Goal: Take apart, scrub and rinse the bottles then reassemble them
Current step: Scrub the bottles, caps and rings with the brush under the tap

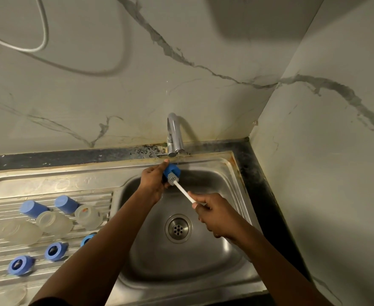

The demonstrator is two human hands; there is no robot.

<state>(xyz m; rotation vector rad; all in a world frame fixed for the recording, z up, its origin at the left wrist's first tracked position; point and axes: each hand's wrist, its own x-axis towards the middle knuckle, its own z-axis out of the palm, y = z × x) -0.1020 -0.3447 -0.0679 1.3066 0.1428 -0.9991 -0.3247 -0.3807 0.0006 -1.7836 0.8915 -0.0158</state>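
The bottles are all apart. Over the sink (pixel 225 165), under the tap (pixel 174 133), the left hand (pixel 152 181) holds a blue cap (pixel 174 169). The right hand (pixel 212 214) grips the brush (pixel 182 191), its bristles inside the cap. 3 clear bottles (pixel 53 221), 2 caps (pixel 66 204) and 3 rings (pixel 55 251) lie on the drainboard (pixel 49 188). Nothing is put back together yet.

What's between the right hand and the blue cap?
The brush: its white handle runs from the right hand to grey bristles at the cap. Head view.

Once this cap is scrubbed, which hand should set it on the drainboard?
Left, probably: the left hand holds the cap, and the drainboard lies on its side. The right hand holds the brush.
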